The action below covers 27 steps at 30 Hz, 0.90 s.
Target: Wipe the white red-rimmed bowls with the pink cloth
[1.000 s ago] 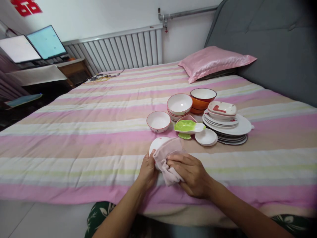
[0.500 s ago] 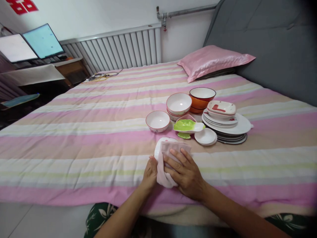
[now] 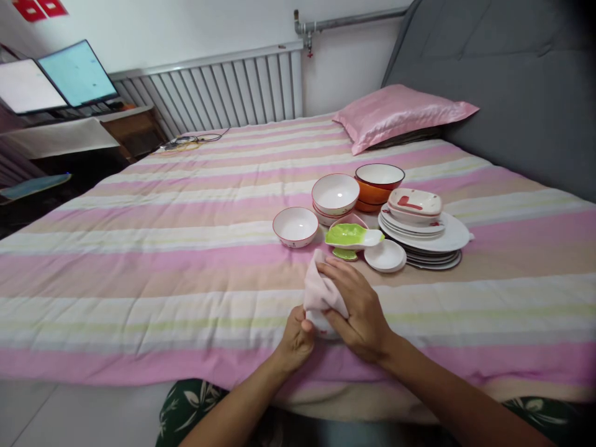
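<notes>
My left hand [image 3: 297, 338] is closed on the edge of a white bowl [image 3: 321, 324] with small red marks, its thumb on the near side. My right hand [image 3: 361, 313] grips a pale pink cloth [image 3: 321, 288] and presses it over the bowl's far edge. Most of the bowl is hidden by the cloth and fingers. Just beyond them lie a red-rimmed bowl [image 3: 295, 226], a green and white leaf-shaped dish [image 3: 347, 234] and a small white saucer [image 3: 385, 255].
Stacked red-rimmed bowls [image 3: 335, 194], orange bowls [image 3: 379, 186] and a pile of plates [image 3: 459, 234] topped by rectangular dishes [image 3: 414, 202] stand on the striped bedspread [image 3: 139, 267]. Farther back are a pink pillow [image 3: 400, 118], a radiator [image 3: 218, 90] and cables [image 3: 190, 143].
My right hand has drawn the cloth round to the bowl's far edge, uncovering its near side. My left hand has shifted slightly right. The other dishes stay put.
</notes>
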Available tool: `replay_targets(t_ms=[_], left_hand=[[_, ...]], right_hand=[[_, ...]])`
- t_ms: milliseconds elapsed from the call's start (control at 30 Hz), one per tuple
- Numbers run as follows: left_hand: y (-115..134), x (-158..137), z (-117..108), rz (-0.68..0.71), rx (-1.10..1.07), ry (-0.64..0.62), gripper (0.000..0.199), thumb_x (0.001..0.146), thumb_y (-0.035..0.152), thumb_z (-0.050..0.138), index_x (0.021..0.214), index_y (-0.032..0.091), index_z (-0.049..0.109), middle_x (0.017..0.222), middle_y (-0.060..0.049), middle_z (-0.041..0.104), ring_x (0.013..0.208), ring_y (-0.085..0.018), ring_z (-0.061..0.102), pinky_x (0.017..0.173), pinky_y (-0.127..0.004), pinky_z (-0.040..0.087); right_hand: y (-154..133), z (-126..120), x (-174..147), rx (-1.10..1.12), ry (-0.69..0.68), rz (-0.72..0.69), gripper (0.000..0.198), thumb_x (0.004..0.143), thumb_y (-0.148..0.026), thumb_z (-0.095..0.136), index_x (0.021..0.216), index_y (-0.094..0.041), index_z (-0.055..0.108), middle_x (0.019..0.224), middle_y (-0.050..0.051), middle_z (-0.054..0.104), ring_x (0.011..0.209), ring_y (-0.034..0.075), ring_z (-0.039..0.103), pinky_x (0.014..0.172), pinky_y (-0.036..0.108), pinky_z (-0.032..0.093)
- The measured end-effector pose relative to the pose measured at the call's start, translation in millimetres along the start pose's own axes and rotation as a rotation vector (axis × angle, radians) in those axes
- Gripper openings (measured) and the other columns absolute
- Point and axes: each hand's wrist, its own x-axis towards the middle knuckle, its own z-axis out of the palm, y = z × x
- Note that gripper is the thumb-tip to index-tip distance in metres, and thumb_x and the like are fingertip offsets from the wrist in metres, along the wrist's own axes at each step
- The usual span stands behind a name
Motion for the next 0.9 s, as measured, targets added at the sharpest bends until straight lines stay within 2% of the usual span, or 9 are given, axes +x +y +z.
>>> replay_targets(t_ms=[67,167,300,400,500,567,700,833,900], left_hand=[[-5,0,1,0.016,-0.029,-0.003,0.069,0.053,0.081,0.055,0.059,0.012,0.055,0.054,-0.001,0.046,0.055,-0.012,0.038,0.052,-0.025,0.035],[-8,-1,1,-0.006,-0.050,-0.034,0.063,0.052,0.072,0.067,0.068,0.011,0.059,0.060,-0.002,0.051,0.057,-0.011,0.040,0.052,-0.023,0.035],[-5,-3,3,-0.122,-0.006,-0.090,0.049,0.051,0.051,0.080,0.074,0.011,0.064,0.066,-0.004,0.055,0.059,-0.013,0.045,0.055,-0.024,0.038],[-2,-5,5,-0.169,0.068,-0.084,0.042,0.052,0.044,0.081,0.072,0.011,0.064,0.065,-0.003,0.054,0.059,-0.013,0.045,0.055,-0.025,0.038],[-1,-6,5,-0.180,0.111,-0.103,0.040,0.053,0.044,0.080,0.069,0.012,0.062,0.061,-0.001,0.051,0.055,-0.011,0.041,0.052,-0.024,0.036],[-1,-6,5,-0.167,0.128,-0.118,0.040,0.053,0.045,0.079,0.066,0.012,0.059,0.060,0.000,0.048,0.054,-0.010,0.038,0.050,-0.023,0.033],[-1,-6,4,-0.100,0.165,-0.122,0.041,0.054,0.046,0.078,0.062,0.013,0.056,0.058,0.001,0.045,0.052,-0.009,0.036,0.048,-0.023,0.030],[-4,-6,4,0.015,0.230,-0.131,0.043,0.057,0.050,0.077,0.058,0.013,0.054,0.057,0.001,0.044,0.051,-0.009,0.036,0.047,-0.023,0.031],[-6,-6,3,0.091,0.280,-0.144,0.045,0.059,0.052,0.075,0.056,0.013,0.054,0.056,0.001,0.045,0.051,-0.009,0.037,0.047,-0.023,0.033]], right_hand=[[2,-3,7,0.082,-0.006,0.087,0.043,0.083,-0.026,0.051,0.126,-0.016,0.050,0.128,0.011,0.054,0.123,0.026,0.044,0.103,0.044,0.034],[6,-5,16,0.219,-0.036,0.188,0.027,0.086,-0.027,0.050,0.110,-0.022,0.061,0.121,0.006,0.060,0.114,0.024,0.051,0.098,0.040,0.037],[18,-4,20,0.471,-0.068,0.425,0.019,0.086,-0.033,0.052,0.091,-0.021,0.065,0.089,0.002,0.067,0.082,0.019,0.060,0.074,0.030,0.045],[29,0,19,0.727,-0.068,0.657,0.023,0.084,-0.038,0.054,0.085,-0.018,0.065,0.062,-0.003,0.060,0.052,0.011,0.051,0.051,0.022,0.038],[40,6,16,0.940,-0.060,0.845,0.026,0.081,-0.043,0.057,0.083,-0.018,0.065,0.047,-0.006,0.052,0.037,0.008,0.038,0.039,0.020,0.028],[45,10,13,1.059,-0.043,0.934,0.026,0.079,-0.043,0.060,0.083,-0.018,0.065,0.050,-0.005,0.056,0.037,0.008,0.042,0.038,0.019,0.029],[51,14,10,1.303,0.007,1.058,0.021,0.078,-0.037,0.063,0.086,-0.018,0.066,0.067,0.000,0.068,0.055,0.012,0.060,0.051,0.019,0.045],[49,13,12,1.446,-0.020,1.208,0.019,0.082,-0.032,0.057,0.081,-0.016,0.066,0.065,0.002,0.069,0.054,0.014,0.063,0.054,0.022,0.050],[47,12,13,1.465,-0.034,1.238,0.020,0.084,-0.031,0.054,0.078,-0.015,0.066,0.062,0.003,0.069,0.053,0.015,0.064,0.054,0.023,0.051]])
